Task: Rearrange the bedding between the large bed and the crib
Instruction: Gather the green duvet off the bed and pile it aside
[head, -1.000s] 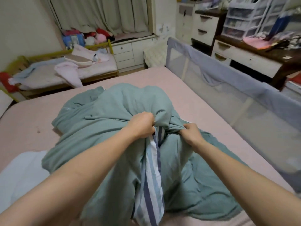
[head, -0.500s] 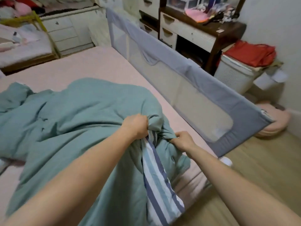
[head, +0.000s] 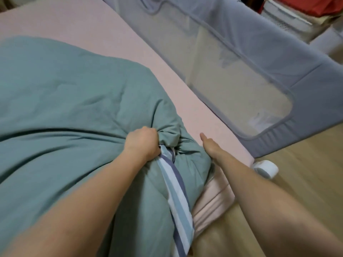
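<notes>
Green duvet (head: 70, 101) heaped over the left and centre of the frame on the pink-sheeted bed (head: 104, 25), striped underside (head: 176, 197) trailing down over the bed's corner at lower centre; left hand (head: 142, 143) fisted round a gathered bunch of the duvet near centre; right hand (head: 208, 143) just right of that bunch, thumb out, resting against the fabric (fingers hidden, so grip not possible to tell); grey mesh bed rail (head: 269, 58) along the bed's right edge, upper right; wooden floor (head: 306, 173) at lower right.
</notes>
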